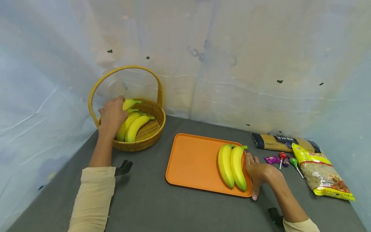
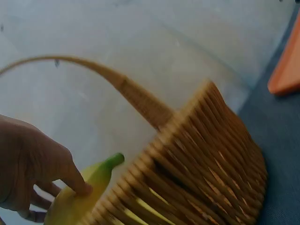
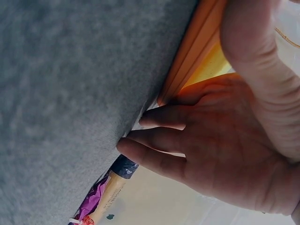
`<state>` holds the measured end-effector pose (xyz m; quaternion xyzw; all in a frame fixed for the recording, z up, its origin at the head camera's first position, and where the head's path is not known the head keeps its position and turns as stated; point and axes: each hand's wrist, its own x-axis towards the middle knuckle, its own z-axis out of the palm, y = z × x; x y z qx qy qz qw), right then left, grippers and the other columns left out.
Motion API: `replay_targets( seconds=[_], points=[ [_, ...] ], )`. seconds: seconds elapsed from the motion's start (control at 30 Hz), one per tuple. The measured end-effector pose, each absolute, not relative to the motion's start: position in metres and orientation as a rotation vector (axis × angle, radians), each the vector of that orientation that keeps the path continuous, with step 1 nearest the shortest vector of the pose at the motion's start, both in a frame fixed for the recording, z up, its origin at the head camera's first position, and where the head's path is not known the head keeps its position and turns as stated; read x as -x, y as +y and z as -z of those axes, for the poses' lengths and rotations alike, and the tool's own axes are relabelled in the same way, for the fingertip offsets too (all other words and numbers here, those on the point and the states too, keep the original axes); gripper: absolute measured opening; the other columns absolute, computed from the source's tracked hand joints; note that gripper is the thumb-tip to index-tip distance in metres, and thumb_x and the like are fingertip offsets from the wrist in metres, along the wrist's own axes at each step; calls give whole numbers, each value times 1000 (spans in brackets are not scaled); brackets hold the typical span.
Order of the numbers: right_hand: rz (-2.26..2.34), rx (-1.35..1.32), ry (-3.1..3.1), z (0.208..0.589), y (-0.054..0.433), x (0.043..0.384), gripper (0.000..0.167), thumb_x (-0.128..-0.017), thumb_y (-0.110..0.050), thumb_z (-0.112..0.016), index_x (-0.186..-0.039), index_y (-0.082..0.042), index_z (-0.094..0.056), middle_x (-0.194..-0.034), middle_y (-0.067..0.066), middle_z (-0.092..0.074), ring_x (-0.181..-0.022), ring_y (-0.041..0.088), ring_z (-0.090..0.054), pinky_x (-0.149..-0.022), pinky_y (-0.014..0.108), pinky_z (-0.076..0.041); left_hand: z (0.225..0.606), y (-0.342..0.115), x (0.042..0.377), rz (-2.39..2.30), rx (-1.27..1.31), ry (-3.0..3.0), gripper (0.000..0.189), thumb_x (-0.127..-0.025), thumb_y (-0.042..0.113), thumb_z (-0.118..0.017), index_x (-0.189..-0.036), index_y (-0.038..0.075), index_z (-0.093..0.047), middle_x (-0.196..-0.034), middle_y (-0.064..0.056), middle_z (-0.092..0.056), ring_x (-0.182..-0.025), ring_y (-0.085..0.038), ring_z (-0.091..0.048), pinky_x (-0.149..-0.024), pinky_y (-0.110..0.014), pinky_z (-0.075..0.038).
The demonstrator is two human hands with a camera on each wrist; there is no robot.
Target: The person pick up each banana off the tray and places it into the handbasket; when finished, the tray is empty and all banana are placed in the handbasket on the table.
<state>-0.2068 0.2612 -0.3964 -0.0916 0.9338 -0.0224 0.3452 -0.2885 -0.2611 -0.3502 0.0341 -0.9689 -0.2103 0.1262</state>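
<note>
At the back left, my left hand [image 1: 111, 116] reaches into the wicker basket [image 1: 142, 145] under its arched handle. In the left wrist view its thumb and fingers hold a yellow banana [image 2: 77, 201] with a green stem near the basket's rim. Several more bananas [image 1: 139, 129] lie in the basket beside that hand. On the orange tray [image 1: 191, 161] two bananas [image 1: 226, 166] lie side by side at the right end. Against the tray's right edge rests my right hand [image 1: 259, 174]; its fingers are extended, with fingertips down at the table in the right wrist view.
Right of the tray lie a spaghetti packet [image 1: 282, 143], a purple wrapped candy [image 1: 271, 159], a red lollipop [image 1: 282, 155], a green lollipop [image 1: 294, 162] and a yellow food bag [image 1: 324, 175]. Pale sheeting [image 1: 232, 64] hangs behind the grey table [image 1: 179, 209].
</note>
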Motion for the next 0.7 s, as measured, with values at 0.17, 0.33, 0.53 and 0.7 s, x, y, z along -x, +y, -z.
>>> replay_targets(
  seconds=[0.17,0.33,0.53,0.7],
  points=[
    [46,229,2406,396,260,209,164,-49,-34,-105,-160,16,5,-168,41,7,-155,63,-2,-123,75,-13,372,-269,297,602,-95,-2796,51,-98,-6,-51,-149,-2,-51,-146,-38,-51,-132,-68,-40,-103,-90,-25],
    [41,228,2400,395,260,209,164,-49,-36,-105,-160,16,5,-168,41,7,-155,63,-1,-123,75,-14,385,-281,301,553,-104,-2862,51,-96,-9,-58,-146,-5,-51,-151,-36,-44,-130,-65,-41,-104,-81,-30],
    [47,239,2414,395,260,210,164,-49,-37,-104,-160,16,4,-168,41,5,-155,62,-1,-122,75,-15,386,-288,301,534,-42,-2861,46,-94,-15,-57,-139,-6,-57,-159,-34,-35,-143,-60,-32,-106,-79,-29],
    [53,222,2410,396,261,209,165,-49,-36,-105,-160,15,6,-168,41,7,-155,62,-1,-122,75,-14,388,-279,302,502,-10,-2860,47,-94,-15,-59,-140,-5,-58,-164,-33,-28,-151,-58,-22,-109,-80,-27]
  ],
)
